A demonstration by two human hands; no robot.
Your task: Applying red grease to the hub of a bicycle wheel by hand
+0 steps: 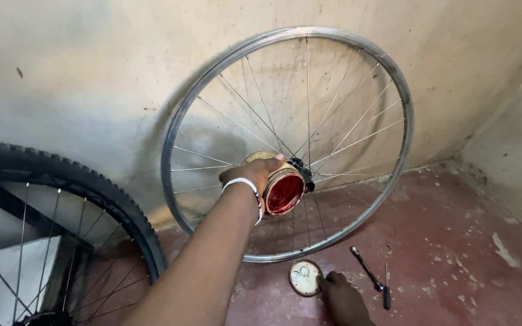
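While our left hand (255, 175) grips the open tin (282, 190) sideways, red inside facing us, right at the bare wheel's hub (300, 164), our right hand (341, 296) has fingers curled on the lid (304, 278), flat on the floor (454, 241) directly below.

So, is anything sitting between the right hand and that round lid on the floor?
Nothing visible does. The right hand already has its fingers at the edge of the round lid on the red floor. The wrench lies to the side, apart. The left hand holds the open tin up by the bare wheel rim.
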